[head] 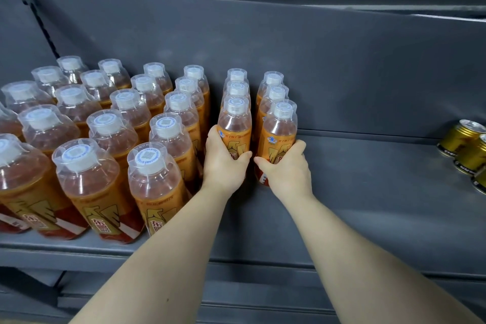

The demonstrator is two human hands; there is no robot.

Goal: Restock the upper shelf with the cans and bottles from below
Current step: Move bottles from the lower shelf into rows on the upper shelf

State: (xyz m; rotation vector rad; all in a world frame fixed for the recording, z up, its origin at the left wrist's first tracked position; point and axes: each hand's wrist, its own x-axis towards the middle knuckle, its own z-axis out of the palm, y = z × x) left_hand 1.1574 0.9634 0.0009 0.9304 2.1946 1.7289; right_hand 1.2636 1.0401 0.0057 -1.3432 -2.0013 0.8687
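My left hand [223, 163] and right hand [286, 168] each wrap fingers around an orange clear-plastic bottle [234, 126] fronting two far-reaching rows on the grey metal shelf [368, 192]; shoving unevenly could topple them

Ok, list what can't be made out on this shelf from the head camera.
- Gold cans: cut off by the right edge, count unknown.
- Leftmost bottles: cut off by the left edge.
- Labels of the bottles under the left hand and right hand: partly covered by the fingers.
- Lower shelf stock: out of view.
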